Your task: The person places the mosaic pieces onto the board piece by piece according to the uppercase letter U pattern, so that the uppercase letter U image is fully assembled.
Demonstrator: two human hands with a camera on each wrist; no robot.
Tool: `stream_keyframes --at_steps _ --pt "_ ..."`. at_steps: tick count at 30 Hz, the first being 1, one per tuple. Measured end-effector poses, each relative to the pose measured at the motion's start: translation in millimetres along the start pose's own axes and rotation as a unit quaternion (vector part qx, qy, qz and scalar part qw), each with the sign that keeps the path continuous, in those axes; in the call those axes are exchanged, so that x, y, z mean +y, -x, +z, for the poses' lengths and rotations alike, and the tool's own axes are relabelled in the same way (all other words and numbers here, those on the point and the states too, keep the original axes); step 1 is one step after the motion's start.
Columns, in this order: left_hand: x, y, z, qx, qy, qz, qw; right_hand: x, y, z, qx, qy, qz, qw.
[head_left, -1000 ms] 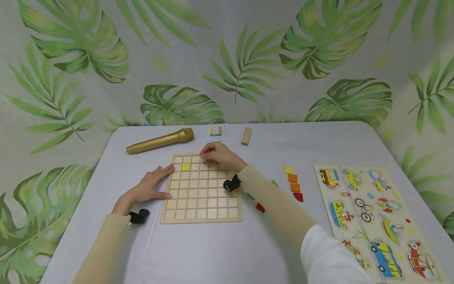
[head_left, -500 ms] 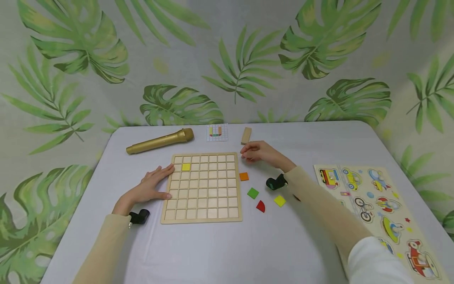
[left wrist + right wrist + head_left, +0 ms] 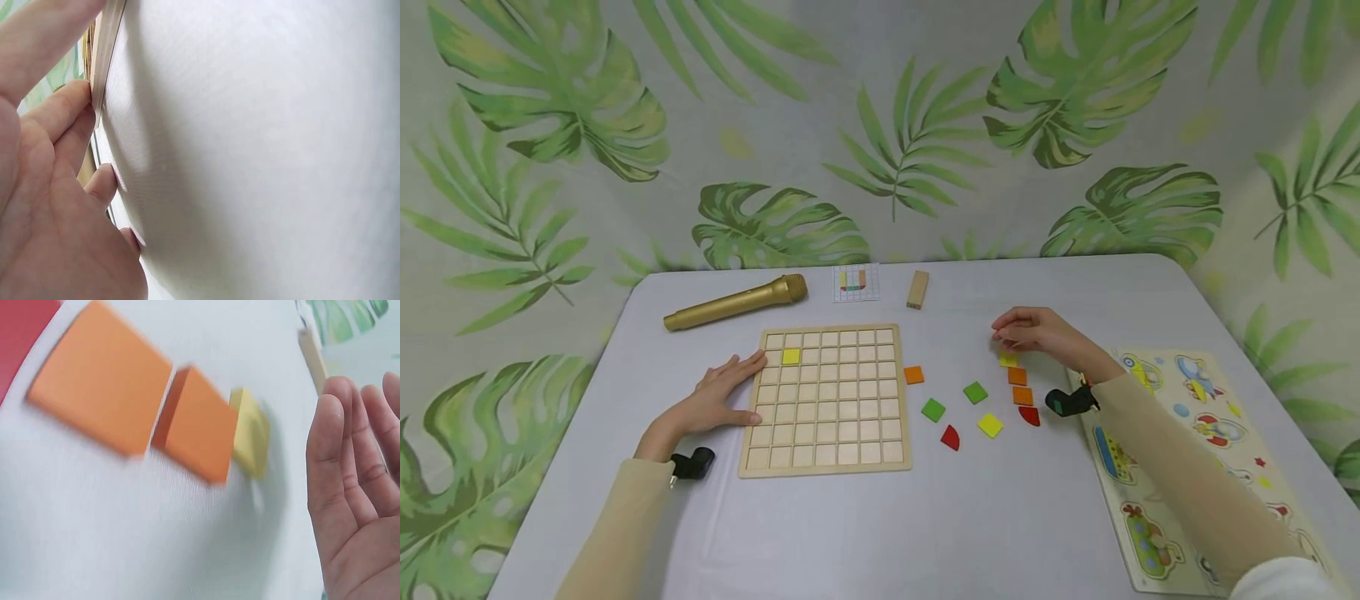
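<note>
My left hand [image 3: 718, 398] rests at the left edge of a wooden grid board [image 3: 901, 400], fingertips and thumb touching its rim. One yellow square tile [image 3: 791, 356] lies in a cell near the board's top left corner. Off to the right, my right hand [image 3: 1037, 330] hovers just above another yellow square tile [image 3: 1008, 361], partly covering it. In the right wrist view that hand's fingers [image 3: 325, 450] are loosely bent and hold nothing; the yellow tile is apart from them. Two orange square tiles [image 3: 1017, 377] and a red quarter-round tile [image 3: 1029, 416] continue the column below it.
Between board and column lie an orange tile [image 3: 913, 375], green tiles [image 3: 933, 409], a red quarter-round [image 3: 951, 437] and a yellow tile [image 3: 990, 426]. Behind are a gold microphone [image 3: 737, 302], a pattern card [image 3: 856, 283] and a wooden block [image 3: 917, 289]. A picture puzzle board [image 3: 1120, 517] sits right.
My right hand has left the board's top row and moved right to the column of tiles, uncovering the loose tiles between. My left hand has stayed at the board's edge.
</note>
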State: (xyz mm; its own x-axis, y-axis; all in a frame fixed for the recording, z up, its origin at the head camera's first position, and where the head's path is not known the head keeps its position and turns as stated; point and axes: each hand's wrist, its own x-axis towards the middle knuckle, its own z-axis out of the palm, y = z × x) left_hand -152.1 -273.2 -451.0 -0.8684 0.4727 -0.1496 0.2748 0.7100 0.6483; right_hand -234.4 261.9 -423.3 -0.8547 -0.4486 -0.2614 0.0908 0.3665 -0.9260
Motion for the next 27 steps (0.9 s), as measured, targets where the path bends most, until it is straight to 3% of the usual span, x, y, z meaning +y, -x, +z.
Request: stream_keyframes --at_steps 9,14,23,27 --pt "-4.1 -0.7 1.3 0.003 -0.006 0.004 1.0000 14.1 19.8 -18.5 0.020 0.025 0.019 0.9993" --pt "-6.0 -1.3 2.3 0.003 -0.004 0.002 1.0000 15.9 22.6 -13.1 0.041 0.049 0.010 0.9979" --pt "-7.2 -1.6 2.5 0.003 -0.001 0.006 1.0000 15.8 20.0 -2.0 0.042 0.111 -0.055 0.9914" --pt "-7.2 -1.2 1.9 0.001 0.002 0.005 1.0000 14.7 17.0 4.9 0.053 0.154 -0.037 0.9860"
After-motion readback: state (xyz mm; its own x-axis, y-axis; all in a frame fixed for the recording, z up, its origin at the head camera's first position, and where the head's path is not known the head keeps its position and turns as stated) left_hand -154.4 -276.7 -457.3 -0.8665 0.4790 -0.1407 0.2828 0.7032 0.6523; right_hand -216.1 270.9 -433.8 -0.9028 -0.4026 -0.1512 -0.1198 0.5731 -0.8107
